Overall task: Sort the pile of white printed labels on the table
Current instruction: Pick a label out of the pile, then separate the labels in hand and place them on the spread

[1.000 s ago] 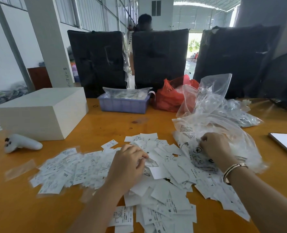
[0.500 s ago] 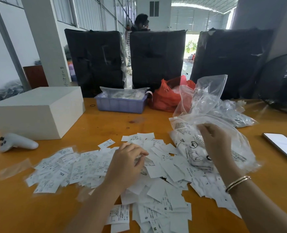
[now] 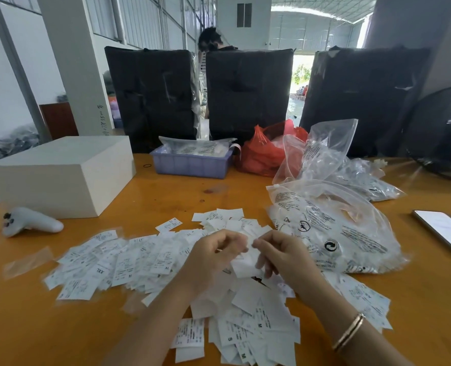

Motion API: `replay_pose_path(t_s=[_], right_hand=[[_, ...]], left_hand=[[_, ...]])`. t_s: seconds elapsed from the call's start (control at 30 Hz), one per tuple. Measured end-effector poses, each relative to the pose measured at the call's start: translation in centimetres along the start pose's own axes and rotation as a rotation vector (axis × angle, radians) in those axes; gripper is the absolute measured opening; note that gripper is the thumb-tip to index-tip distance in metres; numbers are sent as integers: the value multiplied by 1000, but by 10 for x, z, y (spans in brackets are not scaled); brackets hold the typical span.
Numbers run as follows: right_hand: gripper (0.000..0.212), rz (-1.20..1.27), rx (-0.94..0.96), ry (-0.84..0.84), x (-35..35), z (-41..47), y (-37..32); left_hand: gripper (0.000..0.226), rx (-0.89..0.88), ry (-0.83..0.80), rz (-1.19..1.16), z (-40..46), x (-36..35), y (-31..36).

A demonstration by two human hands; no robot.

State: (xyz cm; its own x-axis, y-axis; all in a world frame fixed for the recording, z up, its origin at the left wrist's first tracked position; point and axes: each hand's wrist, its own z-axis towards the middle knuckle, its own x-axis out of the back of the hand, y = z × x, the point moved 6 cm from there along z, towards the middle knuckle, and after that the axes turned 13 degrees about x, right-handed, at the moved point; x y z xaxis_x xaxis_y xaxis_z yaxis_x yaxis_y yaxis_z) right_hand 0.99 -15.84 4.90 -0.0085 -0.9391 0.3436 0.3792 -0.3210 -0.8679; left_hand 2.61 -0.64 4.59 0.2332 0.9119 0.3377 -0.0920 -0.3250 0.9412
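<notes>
Lilac tray (image 3: 192, 165) holds what look like bagged labels (image 3: 196, 147).

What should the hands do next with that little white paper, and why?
Probably read its size and lay it on the matching group. Both the left hand and the right hand pinch one white label above the unsorted pile, while the labels spread out to the left show marks like XXL and XL, so that spread looks like the sorted side.
</notes>
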Motion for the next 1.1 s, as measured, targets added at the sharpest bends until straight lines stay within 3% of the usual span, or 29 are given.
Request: replay_pose_path(t_s=[0.07, 0.17, 0.23, 0.37, 0.47, 0.63, 0.77, 1.1], right_hand=[[15, -43, 32, -8, -1, 2, 1], [17, -165, 81, 133, 13, 9, 8], [20, -394, 109, 173, 22, 14, 15], [37, -820, 46, -72, 9, 21, 37], [44, -940, -19, -195, 0, 23, 44], [43, -900, -43, -224, 0, 26, 45], [43, -763, -72, -152, 6, 29, 45], [9, -599, -33, -27, 16, 29, 37]], left_hand=[[8, 26, 102, -38, 3, 7, -3], [6, 102, 201, -213, 6, 17, -11], [5, 130, 234, -312, 6, 24, -13], [8, 159, 251, -435, 8, 29, -17], [18, 169, 248, -471, 10, 28, -19], [34, 156, 203, -534, 12, 26, -19], [38, 168, 165, -560, 14, 24, -22], [36, 172, 142, -507, 15, 21, -24]])
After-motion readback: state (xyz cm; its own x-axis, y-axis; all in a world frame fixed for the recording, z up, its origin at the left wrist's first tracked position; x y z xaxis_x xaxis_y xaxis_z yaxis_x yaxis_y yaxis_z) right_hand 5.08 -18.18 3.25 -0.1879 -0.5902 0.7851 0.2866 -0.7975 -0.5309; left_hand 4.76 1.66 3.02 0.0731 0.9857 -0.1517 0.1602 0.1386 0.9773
